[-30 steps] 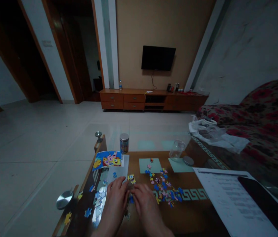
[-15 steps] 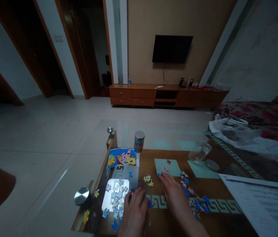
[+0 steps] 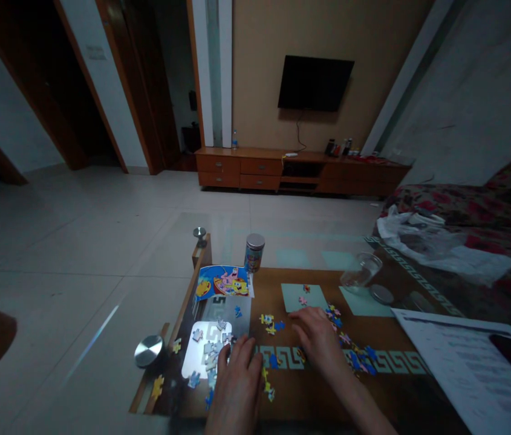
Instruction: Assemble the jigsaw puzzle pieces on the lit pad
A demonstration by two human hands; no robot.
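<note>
My left hand (image 3: 239, 374) rests palm down on the glass table, fingers spread and holding nothing. Beside it, several pale grey-blue puzzle pieces (image 3: 210, 349) lie partly on a white reflection. My right hand (image 3: 316, 338) hovers low over the table with loosely bent fingers apart; I see nothing in them. Left of its fingertips sits a small cluster of yellow puzzle pieces (image 3: 266, 322), with a blue puzzle piece (image 3: 279, 326) against its right side. A heap of blue, pink and yellow puzzle pieces (image 3: 359, 359) lies right of that hand, partly hidden by it.
A cartoon picture sheet (image 3: 223, 283) lies at the table's far left, next to a lidded can (image 3: 254, 252). Farther right are a clear jar (image 3: 361, 272), a round lid (image 3: 381, 294) and printed paper (image 3: 459, 362) with a dark object on it. Loose yellow pieces (image 3: 158, 385) lie by the left edge.
The blue piece that was at my right fingertips is now beside the yellow cluster, and my right hand has drawn back from it. My left hand stays about where it was.
</note>
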